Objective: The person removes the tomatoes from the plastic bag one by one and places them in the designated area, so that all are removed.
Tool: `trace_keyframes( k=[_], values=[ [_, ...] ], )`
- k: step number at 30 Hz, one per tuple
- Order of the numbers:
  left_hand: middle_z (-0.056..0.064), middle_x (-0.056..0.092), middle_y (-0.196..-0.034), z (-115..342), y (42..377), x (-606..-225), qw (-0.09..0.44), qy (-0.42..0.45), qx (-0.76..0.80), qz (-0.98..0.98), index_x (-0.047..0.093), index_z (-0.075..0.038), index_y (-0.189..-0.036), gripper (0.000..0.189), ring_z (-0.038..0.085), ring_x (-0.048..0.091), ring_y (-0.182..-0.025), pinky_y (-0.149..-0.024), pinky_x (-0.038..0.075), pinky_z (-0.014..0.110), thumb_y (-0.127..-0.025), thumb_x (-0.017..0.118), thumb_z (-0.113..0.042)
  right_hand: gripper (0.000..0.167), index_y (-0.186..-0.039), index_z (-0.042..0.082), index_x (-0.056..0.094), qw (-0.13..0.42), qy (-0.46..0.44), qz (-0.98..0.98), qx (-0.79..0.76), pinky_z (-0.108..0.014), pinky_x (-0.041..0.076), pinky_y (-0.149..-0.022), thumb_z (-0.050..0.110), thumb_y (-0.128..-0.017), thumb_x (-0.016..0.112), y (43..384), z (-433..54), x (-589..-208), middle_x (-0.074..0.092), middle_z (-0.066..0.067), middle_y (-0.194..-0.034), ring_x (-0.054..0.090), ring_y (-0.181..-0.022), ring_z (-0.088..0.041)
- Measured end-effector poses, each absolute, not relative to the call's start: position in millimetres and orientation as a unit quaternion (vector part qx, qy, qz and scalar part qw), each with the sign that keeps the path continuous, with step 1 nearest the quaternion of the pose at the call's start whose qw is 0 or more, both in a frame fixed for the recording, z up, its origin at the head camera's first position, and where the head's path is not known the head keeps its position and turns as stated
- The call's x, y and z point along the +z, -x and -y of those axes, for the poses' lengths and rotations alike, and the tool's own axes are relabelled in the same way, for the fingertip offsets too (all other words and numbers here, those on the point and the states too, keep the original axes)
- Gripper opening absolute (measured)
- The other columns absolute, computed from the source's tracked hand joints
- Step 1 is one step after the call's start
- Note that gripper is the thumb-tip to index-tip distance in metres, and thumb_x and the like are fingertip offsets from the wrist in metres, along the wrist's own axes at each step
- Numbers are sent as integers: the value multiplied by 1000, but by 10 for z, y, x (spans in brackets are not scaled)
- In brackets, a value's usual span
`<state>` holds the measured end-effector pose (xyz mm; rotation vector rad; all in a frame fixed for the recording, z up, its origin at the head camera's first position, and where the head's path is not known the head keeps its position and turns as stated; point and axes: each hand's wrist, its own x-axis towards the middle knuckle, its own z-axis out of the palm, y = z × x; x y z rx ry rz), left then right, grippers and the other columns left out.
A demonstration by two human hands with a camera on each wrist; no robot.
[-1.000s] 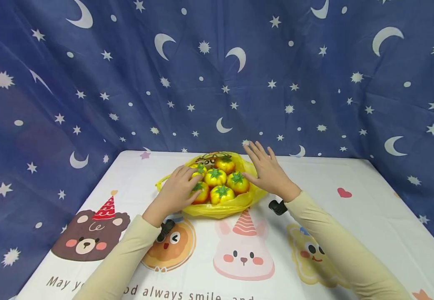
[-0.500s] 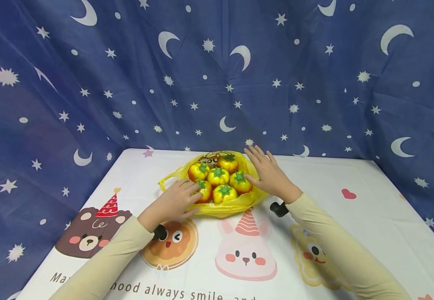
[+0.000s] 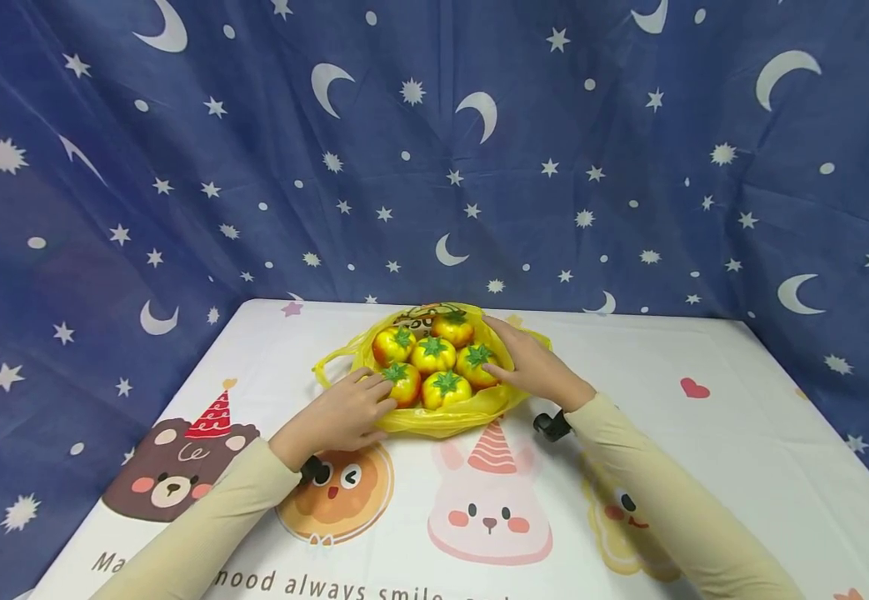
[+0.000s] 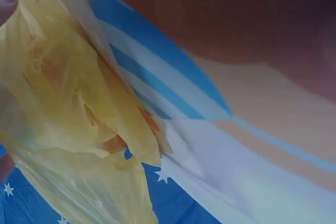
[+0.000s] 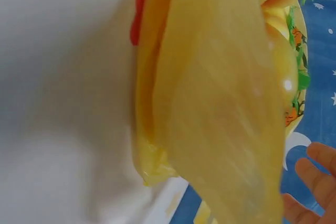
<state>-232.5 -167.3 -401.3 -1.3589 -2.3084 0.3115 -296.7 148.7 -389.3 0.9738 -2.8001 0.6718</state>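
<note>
A yellow plastic bag [image 3: 434,423] lies with its mouth up, holding several shiny yellow-red toy tomatoes [image 3: 433,356] with green star-shaped tops. My left hand [image 3: 340,412] touches the bag's left side, fingers at its rim and over the edge of a tomato, thumb lower down. In the left wrist view, fingertips [image 4: 7,6] show at the edge, apart, beside crumpled bag film. At the bag's right side is my right hand [image 3: 535,362], its thumb by the rightmost tomato. Its fingers [image 5: 315,179] are spread and fairly straight in the right wrist view, beside the film.
The bag stands on a white tablecloth [image 3: 704,433] printed with cartoon animals and lettering. A blue curtain [image 3: 434,150] with moons and stars hangs right behind the table. One bag handle loop [image 3: 325,367] sticks out to the left. Black wrist cameras sit under both wrists.
My left hand has drawn back from over the tomatoes to the bag's left front rim. My right hand has lowered onto the bag's right side. The tomatoes stay in the bag.
</note>
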Motion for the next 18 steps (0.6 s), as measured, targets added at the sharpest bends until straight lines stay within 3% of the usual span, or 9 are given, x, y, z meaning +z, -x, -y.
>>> trace_keyframes(
  k=[8, 18],
  values=[
    [1, 56, -81, 1704, 2323, -4049, 227, 470, 105, 846, 62, -14, -83, 16, 21, 55, -81, -83, 43, 36, -72, 72, -21, 76, -148, 9, 24, 26, -303, 926, 224, -51, 33, -109, 35, -88, 62, 2960, -1448, -3947, 32, -14, -151, 38, -135, -35],
    [3, 64, -84, 1676, 2316, -3999, 273, 431, 21, 860, 59, -9, -85, 14, 24, 58, -87, -91, 44, 38, -72, 60, -8, 76, -149, 8, 22, 3, -310, 922, 233, -50, 30, -110, 35, -89, 61, 2963, -1421, -3983, 31, -13, -152, 35, -137, -34]
  ],
)
